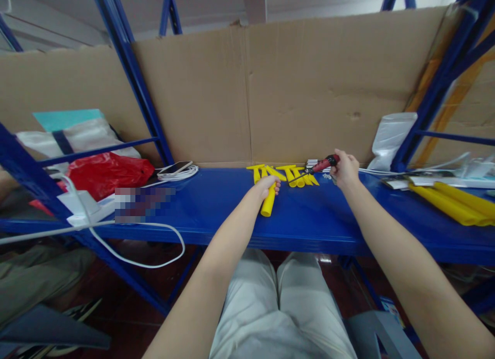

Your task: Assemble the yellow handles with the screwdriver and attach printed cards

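My left hand (267, 185) is closed around a yellow tube (267, 206), whose wide round end points toward me above the blue shelf. In my right hand (346, 168) is a screwdriver (322, 165) with a red and black handle. Its dark shaft slants down to the left, toward the tube; whether the tip touches it I cannot tell. Just behind lie several yellow T-shaped pieces (288, 169) in a row. Small shiny bits (327, 176), too small to name, rest beside my right hand.
Larger yellow tubes (450, 204) lie at the right. A phone (176, 167) and a coiled white cable (189, 172) sit left of centre, near a red plastic bag (110, 174). Cardboard (301, 85) closes off the back; blue posts (133, 75) stand on both sides. Another person's leg (42, 276) shows at lower left.
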{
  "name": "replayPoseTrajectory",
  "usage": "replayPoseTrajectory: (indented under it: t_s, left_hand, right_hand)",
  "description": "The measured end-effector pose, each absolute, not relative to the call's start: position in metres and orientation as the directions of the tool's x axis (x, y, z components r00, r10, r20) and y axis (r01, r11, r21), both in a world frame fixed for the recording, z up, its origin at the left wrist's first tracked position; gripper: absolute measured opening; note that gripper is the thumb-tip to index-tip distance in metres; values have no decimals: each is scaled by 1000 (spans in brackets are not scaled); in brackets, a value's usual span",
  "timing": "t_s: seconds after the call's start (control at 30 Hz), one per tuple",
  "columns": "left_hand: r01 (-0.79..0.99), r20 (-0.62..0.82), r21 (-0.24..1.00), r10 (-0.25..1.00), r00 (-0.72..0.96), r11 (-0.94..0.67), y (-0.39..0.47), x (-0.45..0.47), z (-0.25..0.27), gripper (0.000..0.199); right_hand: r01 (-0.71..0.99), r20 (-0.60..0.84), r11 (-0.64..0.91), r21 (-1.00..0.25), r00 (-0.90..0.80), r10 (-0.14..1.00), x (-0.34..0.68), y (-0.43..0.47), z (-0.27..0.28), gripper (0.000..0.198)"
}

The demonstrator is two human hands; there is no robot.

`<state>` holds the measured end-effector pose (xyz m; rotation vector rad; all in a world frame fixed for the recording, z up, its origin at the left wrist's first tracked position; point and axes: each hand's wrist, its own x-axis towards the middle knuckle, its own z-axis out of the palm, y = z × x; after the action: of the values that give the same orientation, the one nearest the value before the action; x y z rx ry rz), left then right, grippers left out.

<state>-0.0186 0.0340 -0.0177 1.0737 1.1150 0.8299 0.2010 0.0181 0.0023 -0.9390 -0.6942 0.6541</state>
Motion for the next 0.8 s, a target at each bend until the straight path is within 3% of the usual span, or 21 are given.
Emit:
replayPoseTrajectory:
  t_s: [0.27, 0.43, 0.6, 0.8]
  left_hand:
    - [-8, -277, 957, 921, 274, 290, 34, -19, -17, 19]
    - [-7, -277, 957, 923, 268, 289, 33, -18, -16, 21]
    - [-8, -276, 957, 923, 268, 289, 32, -18, -16, 20]
    - [-13, -271, 959, 926, 262, 284, 29, -19, -14, 20]
  right_hand:
    - [-182, 192, 358, -916, 584, 788, 194, 14, 5, 38]
    - [-121, 122, 188, -975, 417, 901, 192, 10, 5, 33]
    - [137, -66, -88, -987, 155, 986, 187, 5, 0, 30]
    - [487, -142, -67, -871, -121, 982, 185, 1, -9, 34]
